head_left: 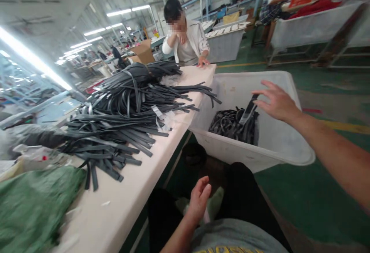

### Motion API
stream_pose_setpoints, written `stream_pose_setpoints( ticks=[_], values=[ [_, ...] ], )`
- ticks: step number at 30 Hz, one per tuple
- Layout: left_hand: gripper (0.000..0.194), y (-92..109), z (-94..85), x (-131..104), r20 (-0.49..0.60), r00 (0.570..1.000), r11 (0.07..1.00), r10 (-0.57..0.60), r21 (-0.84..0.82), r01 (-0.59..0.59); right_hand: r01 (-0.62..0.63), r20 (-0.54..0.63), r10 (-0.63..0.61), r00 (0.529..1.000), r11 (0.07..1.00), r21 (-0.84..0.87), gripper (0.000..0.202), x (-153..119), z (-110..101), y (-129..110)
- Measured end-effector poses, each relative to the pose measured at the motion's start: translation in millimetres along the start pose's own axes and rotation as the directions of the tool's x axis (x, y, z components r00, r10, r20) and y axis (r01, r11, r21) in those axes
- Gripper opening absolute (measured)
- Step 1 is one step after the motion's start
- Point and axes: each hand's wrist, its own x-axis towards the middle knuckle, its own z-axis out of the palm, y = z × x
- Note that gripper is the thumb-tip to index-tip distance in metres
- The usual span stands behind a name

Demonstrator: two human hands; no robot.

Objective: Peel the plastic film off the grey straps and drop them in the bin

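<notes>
My right hand is over the white bin with its fingers spread. Between thumb and forefinger is the top of a short dark strap, which slants down, slightly blurred; the fingertips look apart around it. Inside the bin lies a heap of dark straps. My left hand hovers above my lap, fingers loosely bent and thumb apart, with nothing visible in it. To its left, a big pile of dark grey straps covers much of the pale table, their ends pointing toward the bin.
Green sacking and plastic wrapping lie on the near left of the table. Across it a person in a white jacket rests one hand on the far corner. Other bins, including a white cart, stand behind on the green floor.
</notes>
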Motion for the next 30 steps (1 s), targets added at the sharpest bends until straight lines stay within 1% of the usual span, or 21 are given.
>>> stream_pose_setpoints(
  ticks=[2, 4, 7, 11, 12, 14, 16, 18, 20, 21, 25, 28, 30],
  values=[
    [0.058, -5.0, -2.2, 4.5, -0.015, 1.0, 1.0, -0.014, -0.023, 0.014, -0.028, -0.024, 0.027, 0.999, 0.998, -0.05, 0.041, 6.4, 14.6, 2.6],
    [0.062, -5.9, -3.2, 7.6, -0.028, 0.998, 0.998, -0.05, -0.047, 0.049, -0.033, 0.024, 0.034, 0.999, 0.999, -0.017, 0.041, 6.0, 39.2, -6.3],
    [0.067, -1.1, -3.4, 9.1, -0.034, 0.993, 0.99, -0.109, -0.094, 0.105, -0.028, 0.169, 0.021, 0.985, 0.999, 0.043, 0.035, 0.5, 92.5, -32.5],
    [0.066, 6.7, -5.8, 8.8, -0.019, 0.989, 0.973, -0.146, -0.186, 0.14, -0.054, 0.372, 0.016, 0.928, 0.994, 0.093, 0.039, -6.1, 174.0, -69.7],
    [0.067, 7.8, -7.1, 8.9, -0.021, 0.987, 0.967, -0.159, -0.204, 0.151, -0.071, 0.406, 0.026, 0.914, 0.993, 0.094, 0.044, -7.5, 192.1, -77.8],
    [0.069, 9.0, -10.0, 9.5, -0.039, 0.981, 0.957, -0.19, -0.231, 0.176, -0.103, 0.436, 0.057, 0.898, 0.991, 0.083, 0.054, -9.5, 222.2, -92.2],
    [0.07, 9.9, -13.2, 10.7, -0.058, 0.975, 0.947, -0.214, -0.255, 0.193, -0.137, 0.446, 0.095, 0.89, 0.989, 0.063, 0.056, -10.1, 242.8, -104.6],
    [0.071, 11.5, -16.5, 12.5, -0.076, 0.973, 0.943, -0.219, -0.271, 0.191, -0.169, 0.451, 0.126, 0.884, 0.984, 0.055, 0.043, -8.7, 254.0, -114.7],
    [0.07, 14.6, -20.1, 14.6, -0.091, 0.973, 0.945, -0.211, -0.275, 0.179, -0.191, 0.462, 0.138, 0.876, 0.979, 0.07, 0.023, -6.1, 257.4, -122.1],
    [0.069, 16.8, -22.0, 15.8, -0.098, 0.975, 0.947, -0.2, -0.275, 0.166, -0.198, 0.471, 0.133, 0.872, 0.976, 0.09, 0.019, -4.9, 256.7, -124.7],
    [0.061, 30.4, -29.3, 22.9, -0.125, 0.983, 0.95, -0.137, -0.298, 0.094, -0.211, 0.512, 0.072, 0.856, 0.953, 0.219, 0.02, -7.8, 243.4, -129.7],
    [0.059, 46.0, -32.6, 34.4, -0.147, 0.981, 0.935, -0.124, -0.349, 0.066, -0.236, 0.548, 0.018, 0.836, 0.914, 0.331, 0.023, -22.2, 226.6, -132.4],
    [0.057, 59.3, -32.6, 45.8, -0.157, 0.983, 0.923, -0.096, -0.384, 0.028, -0.268, 0.589, -0.022, 0.808, 0.876, 0.401, 0.029, -37.0, 214.8, -136.2]
  ],
)
